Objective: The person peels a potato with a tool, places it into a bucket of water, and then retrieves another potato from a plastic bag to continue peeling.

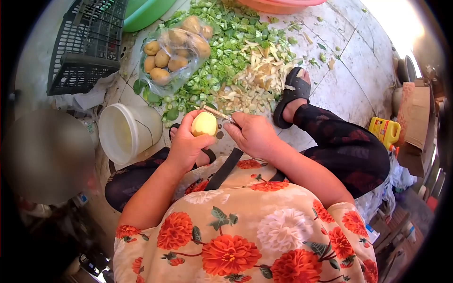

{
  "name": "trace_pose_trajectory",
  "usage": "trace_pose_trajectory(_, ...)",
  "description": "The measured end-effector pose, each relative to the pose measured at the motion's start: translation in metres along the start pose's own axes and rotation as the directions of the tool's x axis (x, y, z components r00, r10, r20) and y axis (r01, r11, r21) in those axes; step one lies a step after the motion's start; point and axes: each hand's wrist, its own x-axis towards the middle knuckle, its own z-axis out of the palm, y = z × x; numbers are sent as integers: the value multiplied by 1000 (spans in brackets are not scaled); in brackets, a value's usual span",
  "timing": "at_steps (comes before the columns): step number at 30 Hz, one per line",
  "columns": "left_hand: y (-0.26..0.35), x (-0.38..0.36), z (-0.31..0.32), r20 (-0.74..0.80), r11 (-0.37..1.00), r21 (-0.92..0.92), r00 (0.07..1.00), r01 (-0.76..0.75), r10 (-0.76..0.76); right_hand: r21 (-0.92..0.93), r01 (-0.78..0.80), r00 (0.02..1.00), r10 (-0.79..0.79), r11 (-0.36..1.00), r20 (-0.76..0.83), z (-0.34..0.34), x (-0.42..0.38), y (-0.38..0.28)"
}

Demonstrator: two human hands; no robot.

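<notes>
My left hand [183, 144] is closed around a peeled, pale yellow potato [205, 124]. In my right hand [253, 135] I grip a peeler [214, 112], its far end reaching to the top of the potato. Most of the peeler's handle is hidden by my fingers. Beyond my hands lies a heap of potato peelings [257, 78] on the floor. A clear plastic bag [177, 52] with several unpeeled potatoes [162, 58] rests just past my left hand, on top of green vegetable trimmings [226, 42].
A white bucket [127, 132] stands tilted toward me at the left. Behind it is a black plastic crate [87, 42], with a green basin [144, 14] beyond. At the far edge sits a pink basin [283, 4]. A yellow jug [384, 132] and cardboard [413, 113] are at the right.
</notes>
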Motion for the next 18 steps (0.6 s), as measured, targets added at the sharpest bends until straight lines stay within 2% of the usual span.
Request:
trace_pose_trajectory(2, -2, 1, 1, -26, 998, 58, 1000, -14, 15, -32, 45, 999, -45, 998, 5, 2, -1, -2)
trace_pose_trajectory(5, 0, -3, 1, 19, 988, 152, 1000, 2, -5, -110, -48, 999, 45, 993, -26, 6, 6, 16)
trace_pose_trajectory(7, 5, -6, 1, 102, 995, -97, 995, 29, -19, -110, -244, 966, 233, 963, -108, 2, 17, 43)
trace_pose_trajectory(8, 7, -4, -2, 98, 995, -101, 995, 25, -15, -113, -240, 968, 228, 964, -106, 2, 18, 44)
trace_pose_trajectory(10, 9, -2, -7, 164, 950, -306, 986, 69, -18, 10, -38, 993, 39, 999, -107, -3, 13, 24)
trace_pose_trajectory(11, 9, -1, -8, 186, 933, -355, 982, 57, 10, 60, -44, 997, 48, 997, -61, -8, 7, 7)
trace_pose_trajectory(12, 8, 1, -10, 186, 935, -350, 982, 56, 10, 63, -43, 997, 47, 997, -64, -7, 3, 2)
trace_pose_trajectory(15, 5, 4, -11, 143, 922, -385, 990, 35, 22, -25, 116, 992, -114, 993, 49, -6, -6, -12)
trace_pose_trajectory(18, 9, 2, -7, 109, 929, -368, 994, 41, 0, -40, 91, 992, -87, 995, 93, -7, -7, -17)
